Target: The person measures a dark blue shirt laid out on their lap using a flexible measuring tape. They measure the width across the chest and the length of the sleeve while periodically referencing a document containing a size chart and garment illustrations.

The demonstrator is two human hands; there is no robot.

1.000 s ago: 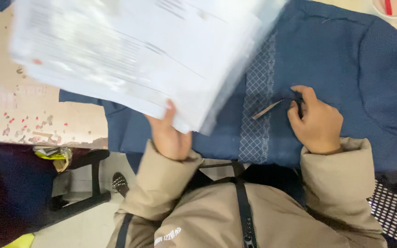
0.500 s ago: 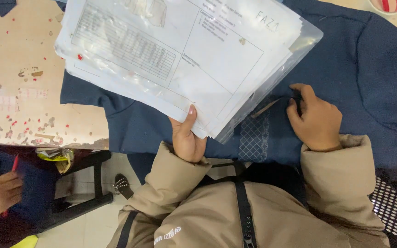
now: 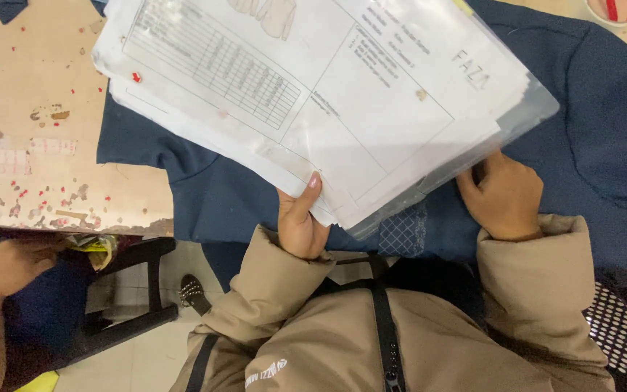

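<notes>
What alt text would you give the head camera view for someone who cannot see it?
A person's left hand holds up a stack of printed papers in a clear plastic sleeve over a dark blue garment spread on a worn table. Their right hand rests on the garment beside the stack. Another person's hand shows at the lower left.

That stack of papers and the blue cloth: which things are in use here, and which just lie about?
In hand:
left hand holding the paper stack
right hand on the dark blue garment

Lying about:
worn table
red-and-white round object
another person's hand
</notes>
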